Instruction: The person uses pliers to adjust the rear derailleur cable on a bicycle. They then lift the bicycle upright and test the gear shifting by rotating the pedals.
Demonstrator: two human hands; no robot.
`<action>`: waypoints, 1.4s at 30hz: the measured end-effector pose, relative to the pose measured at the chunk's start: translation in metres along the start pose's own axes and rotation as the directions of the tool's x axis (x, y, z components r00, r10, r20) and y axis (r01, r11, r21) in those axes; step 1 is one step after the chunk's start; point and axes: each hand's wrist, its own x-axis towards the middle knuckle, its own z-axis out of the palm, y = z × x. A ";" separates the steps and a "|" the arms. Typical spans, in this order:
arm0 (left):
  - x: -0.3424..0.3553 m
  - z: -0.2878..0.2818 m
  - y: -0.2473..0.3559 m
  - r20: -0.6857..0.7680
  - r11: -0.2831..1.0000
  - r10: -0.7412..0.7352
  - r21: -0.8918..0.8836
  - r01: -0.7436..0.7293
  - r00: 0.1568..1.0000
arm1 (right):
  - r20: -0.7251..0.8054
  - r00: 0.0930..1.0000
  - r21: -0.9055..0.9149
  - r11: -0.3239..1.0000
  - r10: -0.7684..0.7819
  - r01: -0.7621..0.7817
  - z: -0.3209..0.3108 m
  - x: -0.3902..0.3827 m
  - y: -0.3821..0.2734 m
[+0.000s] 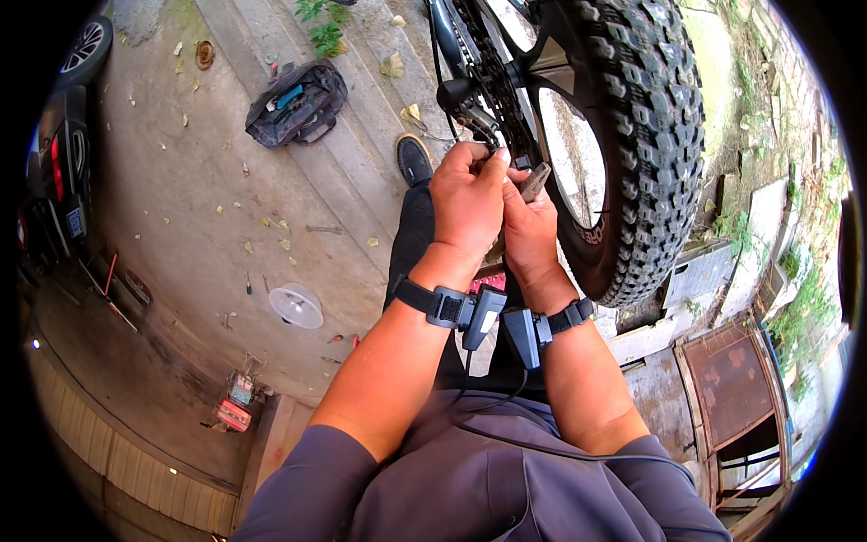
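My left hand (467, 200) and my right hand (529, 233) are pressed together at the rear wheel of a bicycle. The left hand's fingers pinch something small near the chain (492, 86) and derailleur (462, 101); what it grips is hidden. My right hand holds a grey metal tool (534, 182) whose end sticks up between the hands, next to the knobby black tyre (646, 135). Both wrists carry black straps with small devices and cables.
A dark open tool bag (296, 103) lies on the concrete at the upper left. A clear round lid (295, 305) and a small red device (235, 406) lie lower left. My black shoe (414, 159) is below the wheel. A rusty metal frame (733, 384) stands at the right.
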 end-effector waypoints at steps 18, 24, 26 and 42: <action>0.007 -0.028 -0.022 0.175 0.835 0.347 0.391 -0.388 0.922 | -0.223 0.974 -0.134 0.991 -0.034 0.003 0.018 -0.005 -0.019; -0.001 -0.039 -0.019 0.284 0.814 0.219 0.474 -0.335 0.933 | -0.119 0.977 -0.189 0.970 -0.176 0.152 0.017 0.002 -0.020; -0.001 -0.039 -0.015 0.324 0.748 0.290 0.511 -0.425 0.900 | -0.081 0.985 -0.123 0.983 -0.150 0.139 0.025 0.003 -0.028; 0.002 -0.046 0.006 0.479 0.446 0.228 0.723 -0.528 0.848 | 0.024 0.881 -0.850 0.455 -0.472 0.267 0.026 0.018 -0.036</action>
